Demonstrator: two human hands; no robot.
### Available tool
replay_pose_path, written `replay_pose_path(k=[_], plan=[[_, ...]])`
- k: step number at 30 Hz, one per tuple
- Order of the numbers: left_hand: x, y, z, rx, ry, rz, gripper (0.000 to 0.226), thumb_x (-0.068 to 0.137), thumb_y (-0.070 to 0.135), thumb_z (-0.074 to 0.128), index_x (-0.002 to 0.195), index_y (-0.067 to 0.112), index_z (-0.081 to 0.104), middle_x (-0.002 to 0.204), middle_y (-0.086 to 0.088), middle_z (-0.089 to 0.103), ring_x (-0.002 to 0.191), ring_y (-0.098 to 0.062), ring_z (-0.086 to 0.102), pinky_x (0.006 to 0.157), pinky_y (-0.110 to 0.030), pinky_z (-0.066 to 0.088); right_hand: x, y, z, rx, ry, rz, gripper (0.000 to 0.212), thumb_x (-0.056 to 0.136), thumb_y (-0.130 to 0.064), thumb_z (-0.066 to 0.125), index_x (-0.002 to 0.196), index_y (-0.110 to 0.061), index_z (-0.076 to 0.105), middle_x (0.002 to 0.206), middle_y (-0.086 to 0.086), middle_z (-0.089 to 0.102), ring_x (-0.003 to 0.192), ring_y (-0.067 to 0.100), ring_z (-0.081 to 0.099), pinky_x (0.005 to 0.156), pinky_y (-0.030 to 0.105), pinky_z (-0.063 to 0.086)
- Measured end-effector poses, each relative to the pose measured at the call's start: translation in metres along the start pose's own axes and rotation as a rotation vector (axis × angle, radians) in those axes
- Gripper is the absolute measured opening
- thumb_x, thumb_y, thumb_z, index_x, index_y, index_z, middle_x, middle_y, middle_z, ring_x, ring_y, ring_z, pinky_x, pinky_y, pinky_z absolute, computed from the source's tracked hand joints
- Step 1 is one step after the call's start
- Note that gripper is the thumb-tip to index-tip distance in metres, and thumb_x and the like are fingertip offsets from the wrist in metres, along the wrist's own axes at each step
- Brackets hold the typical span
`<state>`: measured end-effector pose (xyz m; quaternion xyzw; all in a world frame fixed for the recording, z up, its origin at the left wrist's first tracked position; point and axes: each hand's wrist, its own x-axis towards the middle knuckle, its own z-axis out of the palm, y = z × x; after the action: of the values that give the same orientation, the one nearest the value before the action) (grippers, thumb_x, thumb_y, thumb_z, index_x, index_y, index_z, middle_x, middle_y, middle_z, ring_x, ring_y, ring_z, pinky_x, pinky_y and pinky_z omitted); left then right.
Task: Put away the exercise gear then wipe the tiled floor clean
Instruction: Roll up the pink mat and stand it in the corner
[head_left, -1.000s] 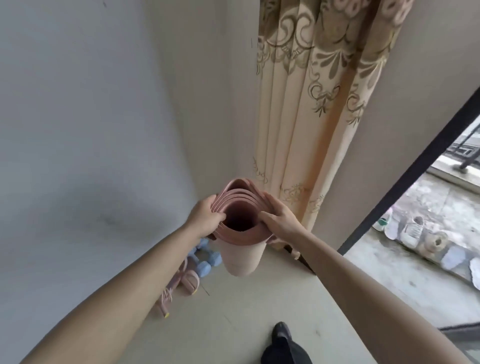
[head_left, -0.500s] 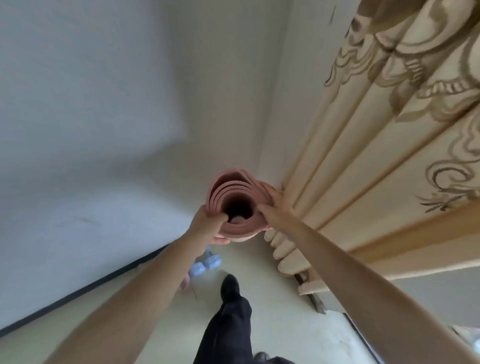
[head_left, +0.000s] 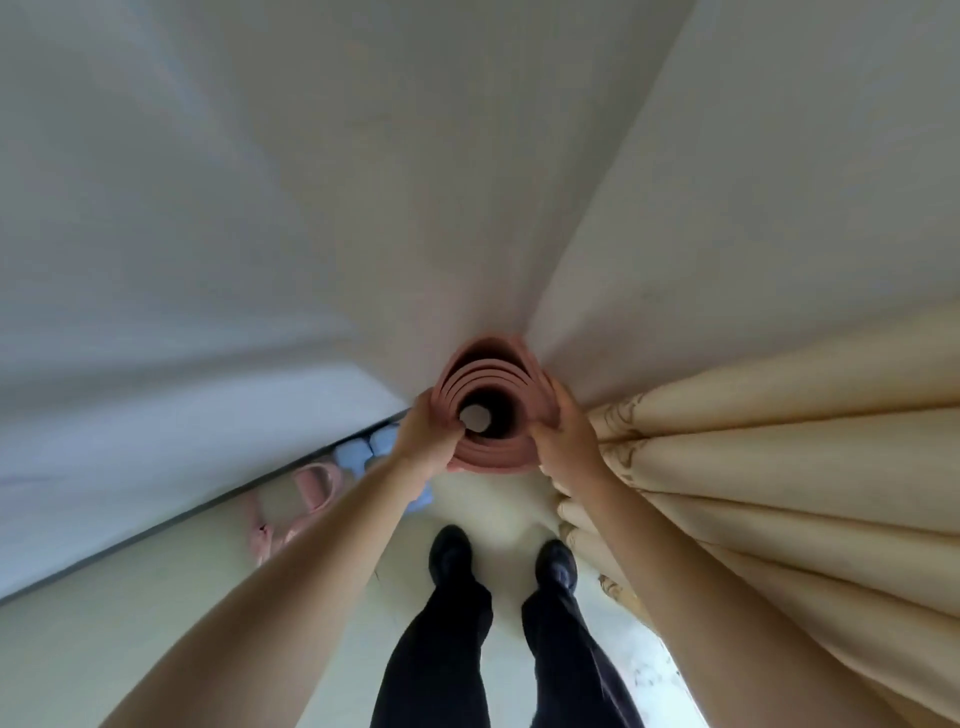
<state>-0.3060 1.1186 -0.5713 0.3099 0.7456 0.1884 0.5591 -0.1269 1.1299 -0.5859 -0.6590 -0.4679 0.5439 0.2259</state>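
Note:
A rolled pink exercise mat (head_left: 493, 452) stands upright in the room's corner, seen from straight above so its spiral top end faces me. My left hand (head_left: 428, 439) grips its left rim, thumb over the edge. My right hand (head_left: 563, 444) grips the right rim. The mat's lower end is hidden. Light blue dumbbells (head_left: 363, 452) lie on the floor by the left wall, partly behind my left forearm. A pink resistance band with loop handles (head_left: 306, 493) lies beside them.
White walls meet in the corner behind the mat. A cream patterned curtain (head_left: 753, 467) hangs close on the right, touching my right arm. My two legs in dark trousers and black shoes (head_left: 452, 556) stand on the pale tiled floor (head_left: 156, 623).
I have stepped up to the corner and the view has tipped straight down. The mat went lower and nearer the wall, both hands still on its top.

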Motion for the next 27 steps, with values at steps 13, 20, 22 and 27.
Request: replay_pose_path(k=[13,20,22,27], plan=[[0.052,-0.036,0.034,-0.339,0.025,-0.098,0.037,0.096,0.014,0.058,0.131,0.027,0.056,0.127,0.005,0.063,0.111,-0.016,0.062,0.086,-0.038,0.056,0.068,0.048,0.010,0.065,-0.123,0.141,0.058,0.078,-0.023,0.057,0.133,-0.041,0.052,0.123,-0.012,0.065,0.119,0.012,0.059,0.108,0.047,0.046],[-0.013,0.024,-0.006,0.085,0.231,0.122,0.049,0.102,0.028,0.046,0.150,0.025,0.038,0.153,0.005,0.040,0.136,-0.019,0.043,0.115,-0.038,0.033,0.039,-0.038,-0.032,-0.174,-0.075,-0.054,0.059,0.100,-0.033,0.047,0.156,-0.027,0.030,0.155,-0.006,0.044,0.141,0.015,0.044,0.118,0.036,0.031],[-0.049,0.045,-0.026,0.287,0.312,0.251,0.051,0.103,0.031,0.042,0.153,0.024,0.033,0.162,0.004,0.025,0.147,-0.018,0.027,0.117,-0.037,0.025,0.018,-0.077,-0.050,-0.247,0.002,-0.126,0.057,0.103,-0.026,0.045,0.157,-0.019,0.029,0.158,0.003,0.039,0.142,0.021,0.042,0.117,0.035,0.031],[-0.154,0.079,-0.071,0.565,0.685,0.554,0.051,0.104,0.034,0.040,0.152,0.018,0.035,0.163,-0.008,0.022,0.148,-0.030,0.024,0.115,-0.048,0.031,-0.035,-0.153,-0.074,-0.270,0.145,-0.493,0.059,0.104,-0.032,0.042,0.158,-0.022,0.020,0.162,0.002,0.029,0.146,0.021,0.035,0.118,0.042,0.032]])
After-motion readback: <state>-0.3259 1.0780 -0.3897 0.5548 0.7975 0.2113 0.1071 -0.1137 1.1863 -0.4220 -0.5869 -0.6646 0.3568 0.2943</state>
